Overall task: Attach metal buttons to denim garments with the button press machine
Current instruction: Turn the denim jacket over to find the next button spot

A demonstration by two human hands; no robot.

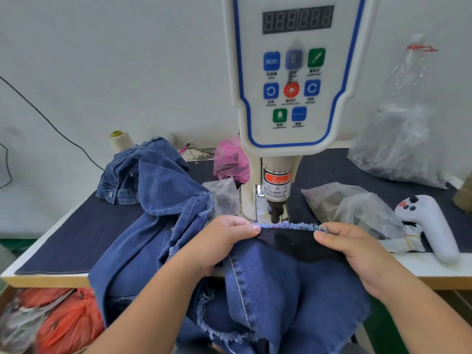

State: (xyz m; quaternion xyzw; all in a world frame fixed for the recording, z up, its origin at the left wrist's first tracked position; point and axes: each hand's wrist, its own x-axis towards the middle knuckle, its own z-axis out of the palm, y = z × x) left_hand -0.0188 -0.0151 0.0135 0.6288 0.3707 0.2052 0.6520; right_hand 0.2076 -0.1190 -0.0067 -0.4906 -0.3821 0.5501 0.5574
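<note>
**Frayed denim edge held under the press head**

A thread cone (118, 140) is standing at the table's back left, behind a heap of finished denim (143, 172). The left hand (221, 238) is pinching the denim garment (286, 279) by its frayed edge, which is lying just below the button press machine (288, 103) and its punch (275, 213). The right hand (347, 241) is pinching the same edge. A white handheld controller (431, 223) is lying on the table (434, 267) at far right.
</note>
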